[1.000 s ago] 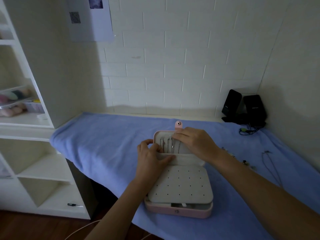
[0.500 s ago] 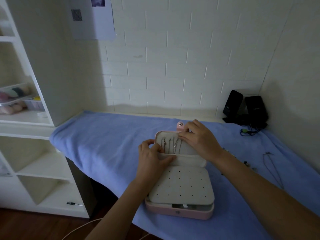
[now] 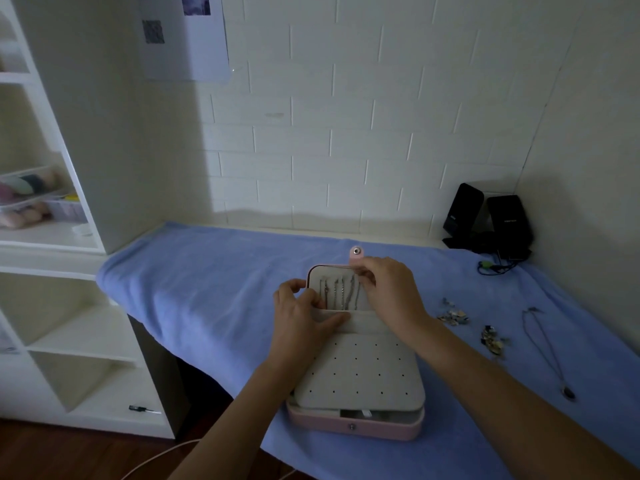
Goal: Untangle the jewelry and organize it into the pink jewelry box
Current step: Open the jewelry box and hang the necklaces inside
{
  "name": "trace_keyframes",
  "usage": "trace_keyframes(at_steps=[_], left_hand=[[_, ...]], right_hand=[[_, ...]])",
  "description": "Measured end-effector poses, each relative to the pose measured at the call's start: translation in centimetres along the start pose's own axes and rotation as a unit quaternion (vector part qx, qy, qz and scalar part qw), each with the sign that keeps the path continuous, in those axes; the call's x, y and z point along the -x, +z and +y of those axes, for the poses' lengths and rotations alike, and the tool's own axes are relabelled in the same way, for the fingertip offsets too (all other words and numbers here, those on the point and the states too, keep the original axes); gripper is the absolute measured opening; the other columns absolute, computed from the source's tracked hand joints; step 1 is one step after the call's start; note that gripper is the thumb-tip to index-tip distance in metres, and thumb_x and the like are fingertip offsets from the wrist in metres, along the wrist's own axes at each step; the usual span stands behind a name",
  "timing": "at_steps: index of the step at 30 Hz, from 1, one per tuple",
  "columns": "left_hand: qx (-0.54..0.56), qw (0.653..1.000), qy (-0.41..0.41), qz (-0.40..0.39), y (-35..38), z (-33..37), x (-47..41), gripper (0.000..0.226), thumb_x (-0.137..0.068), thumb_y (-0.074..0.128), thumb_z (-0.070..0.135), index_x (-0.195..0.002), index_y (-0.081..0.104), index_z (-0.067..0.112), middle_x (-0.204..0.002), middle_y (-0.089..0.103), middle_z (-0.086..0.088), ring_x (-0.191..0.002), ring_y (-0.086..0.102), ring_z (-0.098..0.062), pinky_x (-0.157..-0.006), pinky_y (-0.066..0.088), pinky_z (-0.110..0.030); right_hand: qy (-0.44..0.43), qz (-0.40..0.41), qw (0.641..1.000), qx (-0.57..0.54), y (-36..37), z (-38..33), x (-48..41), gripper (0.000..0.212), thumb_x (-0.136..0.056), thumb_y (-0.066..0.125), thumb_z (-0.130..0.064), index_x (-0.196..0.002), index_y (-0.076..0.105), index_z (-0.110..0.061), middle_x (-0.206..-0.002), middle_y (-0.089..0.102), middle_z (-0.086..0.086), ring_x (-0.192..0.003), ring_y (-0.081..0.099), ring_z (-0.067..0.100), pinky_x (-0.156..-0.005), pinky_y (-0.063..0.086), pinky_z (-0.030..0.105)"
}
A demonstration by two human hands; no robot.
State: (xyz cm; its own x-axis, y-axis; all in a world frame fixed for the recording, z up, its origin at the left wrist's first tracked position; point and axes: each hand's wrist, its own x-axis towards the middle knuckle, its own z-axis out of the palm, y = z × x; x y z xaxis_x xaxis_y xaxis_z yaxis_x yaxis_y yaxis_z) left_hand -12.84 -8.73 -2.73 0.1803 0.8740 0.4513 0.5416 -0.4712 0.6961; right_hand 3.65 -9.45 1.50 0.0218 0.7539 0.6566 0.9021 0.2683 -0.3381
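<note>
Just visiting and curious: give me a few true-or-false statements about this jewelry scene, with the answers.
1. The pink jewelry box lies open on the blue towel. True.
2. Several chains hang inside its lid. True.
3. The loose necklace lies left of the box. False: it lies to the right.
4. The black speakers stand inside the box. False: they stand far to its right, at the back.
5. The left hand and the right hand both touch the lid. True.

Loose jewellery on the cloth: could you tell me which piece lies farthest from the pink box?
The long necklace, at far right; both small clusters lie between it and the box.
</note>
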Motion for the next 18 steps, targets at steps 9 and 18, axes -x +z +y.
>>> trace_keyframes(at_steps=[9, 18], left_hand=[[-0.006, 1.0, -0.008, 0.01, 0.1, -0.3, 0.0, 0.034, -0.071, 0.076, 0.043, -0.078, 0.052, 0.019, -0.124, 0.037, -0.001, -0.118, 0.034, -0.015, -0.091, 0.027, -0.018], [0.012, 0.995, -0.067, -0.076, 0.4, -0.5, -0.5, 0.032, -0.075, 0.072, 0.043, -0.078, 0.051, 0.019, -0.109, 0.046, 0.0, -0.079, 0.047, -0.006, -0.064, 0.034, -0.018]], right_hand=[[-0.011, -0.019, 0.998, -0.066, -0.8, -0.9, -0.3, 0.019, -0.09, 0.055, -0.001, -0.1, 0.068, -0.008, -0.096, 0.071, 0.004, -0.088, 0.065, 0.016, -0.083, 0.05, 0.024], [0.068, -0.077, 0.991, -0.081, -6.3, 3.9, -1.1, 0.012, -0.089, 0.061, -0.007, -0.097, 0.069, -0.012, -0.087, 0.064, -0.004, -0.079, 0.06, 0.01, -0.072, 0.046, 0.013]])
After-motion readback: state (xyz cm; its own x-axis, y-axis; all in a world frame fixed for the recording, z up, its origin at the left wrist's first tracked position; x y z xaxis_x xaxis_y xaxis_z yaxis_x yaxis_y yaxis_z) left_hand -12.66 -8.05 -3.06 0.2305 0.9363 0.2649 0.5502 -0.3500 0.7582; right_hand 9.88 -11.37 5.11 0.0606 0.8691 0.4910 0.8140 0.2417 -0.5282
